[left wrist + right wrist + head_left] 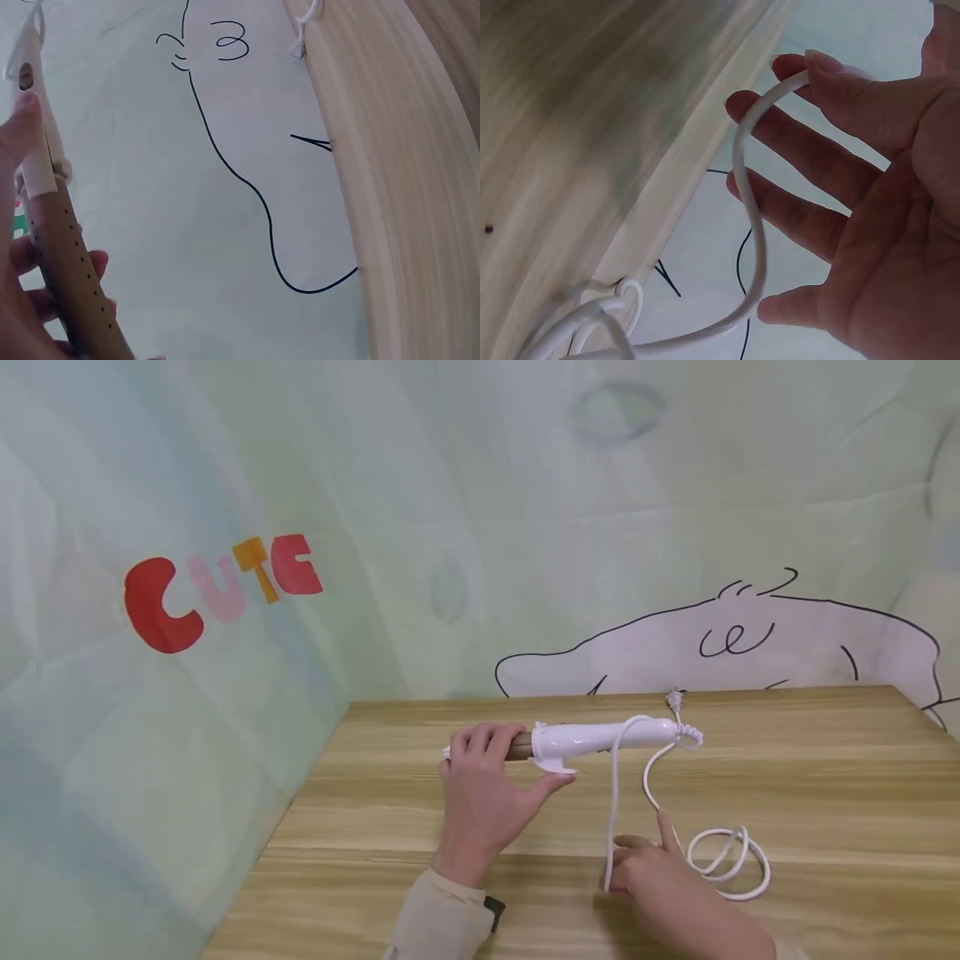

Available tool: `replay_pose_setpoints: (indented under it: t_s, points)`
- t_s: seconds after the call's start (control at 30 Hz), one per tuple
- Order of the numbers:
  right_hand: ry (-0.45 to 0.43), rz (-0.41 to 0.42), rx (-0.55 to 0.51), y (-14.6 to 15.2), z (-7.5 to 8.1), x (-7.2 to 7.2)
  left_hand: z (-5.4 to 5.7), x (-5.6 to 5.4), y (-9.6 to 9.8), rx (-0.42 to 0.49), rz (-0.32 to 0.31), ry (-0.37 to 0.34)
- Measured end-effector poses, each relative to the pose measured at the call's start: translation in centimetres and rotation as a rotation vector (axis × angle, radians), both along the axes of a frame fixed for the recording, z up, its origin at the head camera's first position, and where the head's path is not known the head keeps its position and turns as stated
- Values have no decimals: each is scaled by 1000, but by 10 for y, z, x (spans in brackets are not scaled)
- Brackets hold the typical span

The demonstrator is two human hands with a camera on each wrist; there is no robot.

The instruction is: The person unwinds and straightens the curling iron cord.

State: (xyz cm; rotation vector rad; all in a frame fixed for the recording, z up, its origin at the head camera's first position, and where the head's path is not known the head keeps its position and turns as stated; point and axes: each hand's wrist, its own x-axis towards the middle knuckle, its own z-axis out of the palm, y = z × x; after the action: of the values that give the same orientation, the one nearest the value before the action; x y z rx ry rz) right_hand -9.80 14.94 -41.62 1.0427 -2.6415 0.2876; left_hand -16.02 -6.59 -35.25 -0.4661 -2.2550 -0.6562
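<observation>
A white curling iron point(577, 739) with a brown barrel point(71, 262) dotted with small holes is held sideways above the table. My left hand point(483, 793) grips the barrel with curled fingers, its thumb on the white lever point(37, 161) by the handle. The white cord point(613, 802) loops over the handle and hangs down to my right hand point(660, 881). In the right wrist view, thumb and index finger pinch the cord point(754, 217), while the other fingers of that hand are spread.
Loose coils of cord point(757, 860) lie on the wooden table point(360, 827) right of the right hand. The plug point(674, 702) is at the table's back edge. A printed backdrop point(420, 568) rises behind and on the left.
</observation>
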Motion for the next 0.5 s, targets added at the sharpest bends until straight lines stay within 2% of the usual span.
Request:
replay_pose_setpoints:
  t_s: [0.07, 0.13, 0.2, 0.27, 0.4, 0.43, 0.5]
  points:
    - [36, 50, 6, -3, -2, 2, -2, 1, 0, 0, 40, -10]
    - [34, 104, -35, -6, -3, 3, -4, 1, 0, -3, 77, -21]
    - [-25, 148, -99, -8, -3, 5, -6, 0, -1, -2, 111, -44]
    - [-128, 162, -153, -10, 0, 7, -8, -1, -2, -1, 130, -73]
    - [-319, 37, -305, -9, 11, 8, -7, -4, -1, -20, 117, -125]
    - [-362, 1, -389, -10, 14, 6, -7, -4, -1, -30, 108, -132]
    - [-390, -81, -606, -12, 19, 5, -7, -5, 0, -53, 93, -137]
